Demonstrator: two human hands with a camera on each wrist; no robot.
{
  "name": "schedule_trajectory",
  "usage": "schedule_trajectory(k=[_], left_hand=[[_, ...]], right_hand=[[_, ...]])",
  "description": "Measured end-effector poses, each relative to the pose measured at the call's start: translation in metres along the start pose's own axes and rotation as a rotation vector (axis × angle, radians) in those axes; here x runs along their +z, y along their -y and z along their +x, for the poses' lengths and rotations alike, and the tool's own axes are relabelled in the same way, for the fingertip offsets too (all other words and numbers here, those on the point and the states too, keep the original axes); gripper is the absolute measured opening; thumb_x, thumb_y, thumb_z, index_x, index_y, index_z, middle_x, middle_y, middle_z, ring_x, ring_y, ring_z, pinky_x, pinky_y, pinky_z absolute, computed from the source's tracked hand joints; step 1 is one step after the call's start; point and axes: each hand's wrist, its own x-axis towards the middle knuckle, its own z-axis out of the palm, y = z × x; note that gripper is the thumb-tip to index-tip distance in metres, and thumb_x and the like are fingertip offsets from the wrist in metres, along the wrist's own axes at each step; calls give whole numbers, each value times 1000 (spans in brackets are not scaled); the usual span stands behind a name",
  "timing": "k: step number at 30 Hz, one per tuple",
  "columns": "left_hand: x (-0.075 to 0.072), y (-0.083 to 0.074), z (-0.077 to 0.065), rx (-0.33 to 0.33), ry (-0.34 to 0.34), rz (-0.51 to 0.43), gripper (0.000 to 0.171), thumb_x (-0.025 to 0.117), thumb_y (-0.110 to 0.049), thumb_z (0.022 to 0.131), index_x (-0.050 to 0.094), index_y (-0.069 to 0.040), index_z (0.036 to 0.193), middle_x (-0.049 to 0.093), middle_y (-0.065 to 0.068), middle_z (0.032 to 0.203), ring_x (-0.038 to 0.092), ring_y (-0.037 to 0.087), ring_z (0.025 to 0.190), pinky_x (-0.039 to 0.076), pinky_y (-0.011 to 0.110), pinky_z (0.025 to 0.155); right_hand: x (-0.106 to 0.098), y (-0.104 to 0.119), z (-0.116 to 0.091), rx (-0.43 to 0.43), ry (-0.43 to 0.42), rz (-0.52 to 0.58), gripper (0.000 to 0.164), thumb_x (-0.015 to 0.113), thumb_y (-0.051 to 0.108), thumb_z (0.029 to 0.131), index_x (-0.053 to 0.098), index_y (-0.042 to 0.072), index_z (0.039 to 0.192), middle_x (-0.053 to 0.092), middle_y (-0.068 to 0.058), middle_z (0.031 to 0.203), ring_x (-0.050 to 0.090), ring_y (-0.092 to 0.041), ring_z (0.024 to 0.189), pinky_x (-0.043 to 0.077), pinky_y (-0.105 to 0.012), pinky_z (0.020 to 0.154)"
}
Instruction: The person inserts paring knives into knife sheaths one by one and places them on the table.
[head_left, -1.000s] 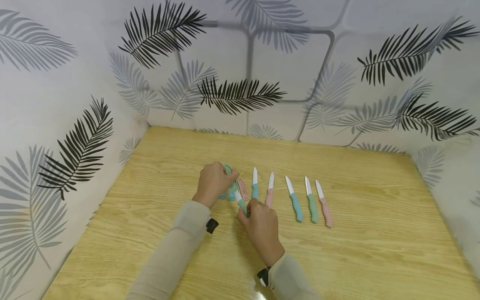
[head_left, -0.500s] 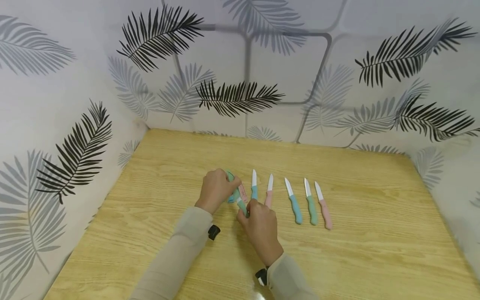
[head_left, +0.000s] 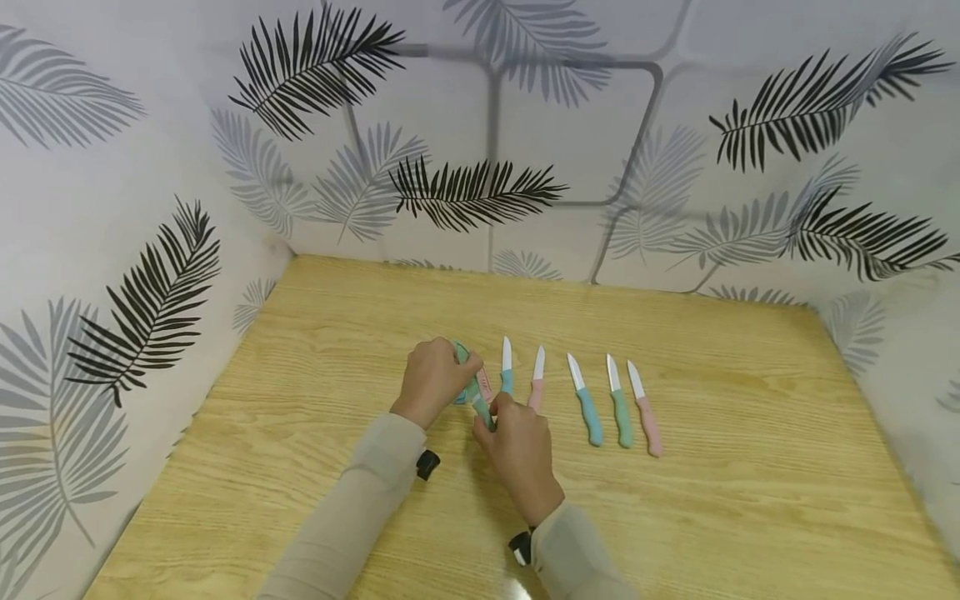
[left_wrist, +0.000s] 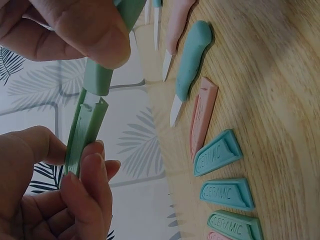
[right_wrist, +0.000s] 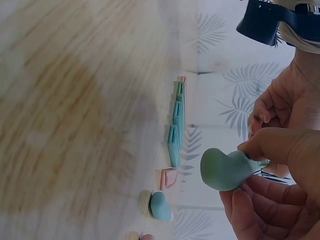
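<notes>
My left hand (head_left: 431, 379) pinches a green knife sheath (left_wrist: 85, 132) between thumb and fingers. My right hand (head_left: 517, 450) grips the green handle (left_wrist: 97, 77) of a paring knife, whose butt end shows in the right wrist view. Most of the blade lies inside the sheath; only a short white stretch shows by the handle. Both are held above the table. Just beyond the hands lie a blue-handled knife (left_wrist: 192, 60) and a pink-handled knife (head_left: 537, 387), their white blades bare and pointing away.
Loose sheaths lie in a row on the wooden table (head_left: 712, 500): a pink one (left_wrist: 204, 112), a blue one (left_wrist: 217, 152), another blue one (left_wrist: 227, 193), a green one (left_wrist: 235, 226). To the right are bare blue (head_left: 588, 412), green (head_left: 622, 417) and pink (head_left: 649, 425) knives. Patterned walls stand behind.
Over the past second my left hand has brought the sheath down the blade toward the handle, so less white shows. My right hand has stayed nearly still. In the last half second little has moved.
</notes>
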Motion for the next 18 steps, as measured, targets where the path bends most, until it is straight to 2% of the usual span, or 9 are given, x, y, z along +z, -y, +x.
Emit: schedule_trajectory(k=[3,7,14,18], left_hand=[[0,0,0,7,-1,-6,50,56,-23,89,32,-16,45,25,-8,39,21,5,34,23,19,34],[0,1,0,27,-7,-12,51,55,-22,90,32,-16,45,24,-9,39,22,6,33,23,19,34],[1,6,-1,45,28,-65,53,50,-26,96,34,-15,46,29,-8,38,24,6,32,22,19,33],[-2,14,-2,64,46,-58,52,42,-37,101,51,-7,58,36,-3,42,27,8,35,23,20,34]], right_hand=[[-2,1,1,8,7,-4,20,71,17,83,64,-2,82,51,1,51,34,-4,37,28,-17,35],[-3,1,2,12,7,-3,17,70,14,83,63,-1,78,52,0,54,36,-6,39,30,-17,37],[-7,-1,4,12,1,26,15,70,9,81,61,-1,74,55,-4,60,41,-7,44,35,-16,40],[-11,-6,4,46,11,28,16,70,9,80,61,-2,72,54,-3,57,41,-8,44,35,-18,40]])
